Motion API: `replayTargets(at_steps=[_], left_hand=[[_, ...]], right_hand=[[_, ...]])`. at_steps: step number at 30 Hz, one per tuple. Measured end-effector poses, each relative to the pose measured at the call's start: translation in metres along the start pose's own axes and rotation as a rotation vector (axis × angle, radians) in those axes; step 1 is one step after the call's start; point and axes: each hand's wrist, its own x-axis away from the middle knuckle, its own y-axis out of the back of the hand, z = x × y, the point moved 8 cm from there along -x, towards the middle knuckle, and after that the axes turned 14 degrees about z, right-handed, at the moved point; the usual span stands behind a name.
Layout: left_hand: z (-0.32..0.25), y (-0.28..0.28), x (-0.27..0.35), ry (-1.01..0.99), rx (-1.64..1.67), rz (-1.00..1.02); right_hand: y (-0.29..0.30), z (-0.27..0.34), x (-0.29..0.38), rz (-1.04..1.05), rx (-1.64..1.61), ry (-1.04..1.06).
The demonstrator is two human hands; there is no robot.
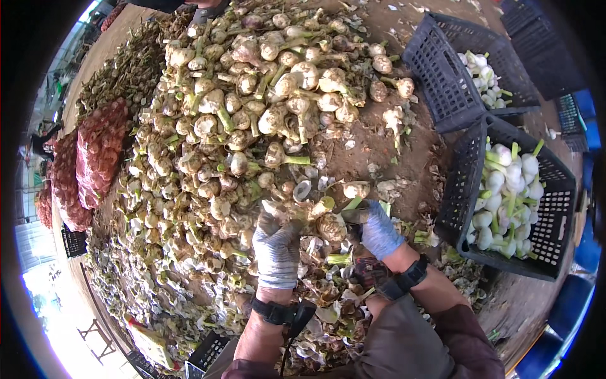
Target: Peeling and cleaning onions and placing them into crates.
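My left hand (279, 246), in a soiled striped glove, has its fingers around a garlic bulb (275, 208) just above a large heap of garlic (213, 156). My right hand (376, 227), in a bluish glove, is at the green stem (352, 203) of garlic; its fingertips are dark and partly hidden, so its exact hold is unclear. Between the hands lies a soil-stained garlic bulb (331, 226) with a cut stem beside it. Another bulb (356, 189) rests on the ground just beyond them.
Two black plastic crates (447, 189) (435, 76) with cleaned garlic stand at right. Red mesh sacks (102, 151) of garlic stand at left. Peeled skins (156, 298) cover the ground near me. Part of another person (206, 4) shows at the top edge.
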Motion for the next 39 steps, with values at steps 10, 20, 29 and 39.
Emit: replayTargets(at_steps=[10, 20, 29, 39], left_hand=[[0.036, -0.054, 0.03, 0.51, -0.605, 0.543], [0.002, -0.021, 0.012, 0.098, -1.387, 0.32], [0.002, -0.045, 0.008, 0.08, -1.178, 0.176], [0.01, -0.03, 0.008, 0.219, -0.64, 0.065]], right_hand=[[0.008, 0.024, -0.002, -0.133, 0.021, 0.039], [0.014, -0.002, -0.001, -0.192, -0.223, 0.008], [0.013, 0.006, 0.001, -0.195, -0.076, 0.167], [0.013, -0.02, 0.001, -0.153, -0.271, -0.067]])
